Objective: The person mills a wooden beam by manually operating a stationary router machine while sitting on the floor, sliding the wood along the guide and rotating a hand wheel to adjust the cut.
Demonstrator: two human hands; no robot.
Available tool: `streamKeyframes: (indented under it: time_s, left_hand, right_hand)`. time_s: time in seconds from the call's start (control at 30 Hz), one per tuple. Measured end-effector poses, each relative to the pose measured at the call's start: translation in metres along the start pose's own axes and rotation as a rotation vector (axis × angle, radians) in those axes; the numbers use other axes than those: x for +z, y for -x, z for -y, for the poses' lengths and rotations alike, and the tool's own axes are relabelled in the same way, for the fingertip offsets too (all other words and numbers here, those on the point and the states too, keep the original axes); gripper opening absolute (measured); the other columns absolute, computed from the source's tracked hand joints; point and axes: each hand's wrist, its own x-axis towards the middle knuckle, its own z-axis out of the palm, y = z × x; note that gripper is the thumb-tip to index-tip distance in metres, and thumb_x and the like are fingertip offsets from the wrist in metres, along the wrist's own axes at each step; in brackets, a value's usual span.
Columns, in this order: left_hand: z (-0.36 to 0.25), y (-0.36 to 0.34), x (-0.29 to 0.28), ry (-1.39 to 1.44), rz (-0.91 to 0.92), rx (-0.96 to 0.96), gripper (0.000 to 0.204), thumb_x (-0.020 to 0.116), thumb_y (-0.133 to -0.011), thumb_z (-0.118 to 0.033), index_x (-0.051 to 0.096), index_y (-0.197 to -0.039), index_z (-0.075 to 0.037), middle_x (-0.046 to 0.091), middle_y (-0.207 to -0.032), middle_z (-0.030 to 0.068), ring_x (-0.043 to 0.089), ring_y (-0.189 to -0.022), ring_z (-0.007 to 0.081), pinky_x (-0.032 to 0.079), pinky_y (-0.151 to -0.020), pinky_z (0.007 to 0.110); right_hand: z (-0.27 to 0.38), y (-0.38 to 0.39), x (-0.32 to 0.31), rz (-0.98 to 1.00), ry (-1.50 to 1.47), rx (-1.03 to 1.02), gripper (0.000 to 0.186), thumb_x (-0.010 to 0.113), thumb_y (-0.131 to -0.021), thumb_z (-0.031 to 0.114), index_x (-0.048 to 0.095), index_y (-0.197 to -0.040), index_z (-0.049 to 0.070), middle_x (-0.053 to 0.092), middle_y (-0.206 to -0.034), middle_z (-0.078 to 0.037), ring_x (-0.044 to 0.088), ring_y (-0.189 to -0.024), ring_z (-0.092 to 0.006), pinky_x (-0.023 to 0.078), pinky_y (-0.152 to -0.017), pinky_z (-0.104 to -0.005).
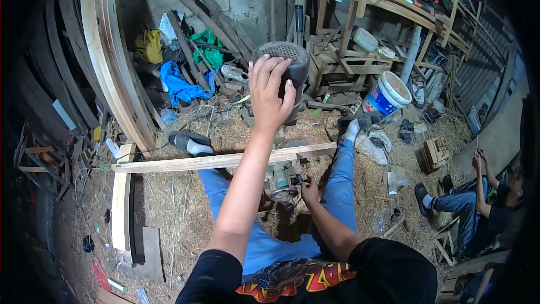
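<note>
My left hand (pixel 270 93) lies over a dark, cylindrical motor housing (pixel 292 53) with a perforated cap, its fingers stretched out and slightly apart. Below my left forearm, a greenish metal machine part (pixel 280 175) carries a round handwheel (pixel 283 193). Low beside that wheel, my right hand (pixel 309 190) is closed at a small black lever (pixel 298 180); its fingers are partly hidden. A long pale wooden board (pixel 169 164) crosses the machine from left to right, passing under my left forearm and over my knees.
Tall pale boards (pixel 109 56) lean at the left. A white and blue bucket (pixel 388 93) stands at the right, before a cluttered wooden bench (pixel 360 67). Another person (pixel 478 202) sits at the far right, holding a thin stick. Shavings and straw cover the floor (pixel 169 208).
</note>
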Motion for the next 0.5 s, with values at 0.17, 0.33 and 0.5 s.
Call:
streamKeyframes:
  time_s: [0.17, 0.33, 0.5]
  left_hand:
    - [-0.008, 0.011, -0.009, 0.11, 0.024, -0.044, 0.04, 0.064, -0.087, -0.007, 0.067, -0.126, -0.007, 0.062, -0.134, 0.0139, 0.049, -0.139, 0.0413, 0.032, -0.12, 0.056]
    - [-0.013, 0.121, -0.06, 0.119, 0.036, -0.328, 0.028, 0.065, -0.09, -0.002, 0.065, -0.118, 0.0, 0.061, -0.134, 0.0204, 0.053, -0.135, 0.0383, 0.038, -0.115, 0.047]
    - [0.005, 0.164, -0.075, 0.001, -0.071, -0.56, 0.04, 0.077, -0.088, -0.008, 0.059, -0.123, 0.0, 0.057, -0.132, 0.0192, 0.054, -0.127, 0.037, 0.039, -0.112, 0.046]
  right_hand:
    - [-0.013, 0.002, -0.015, -0.071, 0.127, -0.048, 0.038, 0.067, -0.094, 0.013, 0.062, -0.13, 0.003, 0.071, -0.115, -0.02, 0.072, -0.099, -0.0328, 0.057, -0.089, -0.0415]
    - [0.008, 0.016, -0.006, -0.073, 0.109, -0.157, 0.032, 0.066, -0.094, 0.009, 0.065, -0.124, 0.001, 0.069, -0.112, -0.021, 0.068, -0.102, -0.0364, 0.055, -0.089, -0.0429]
    - [0.022, 0.018, -0.002, -0.245, 0.119, -0.291, 0.027, 0.064, -0.098, 0.018, 0.064, -0.119, 0.0, 0.068, -0.102, -0.024, 0.068, -0.093, -0.04, 0.053, -0.085, -0.046]
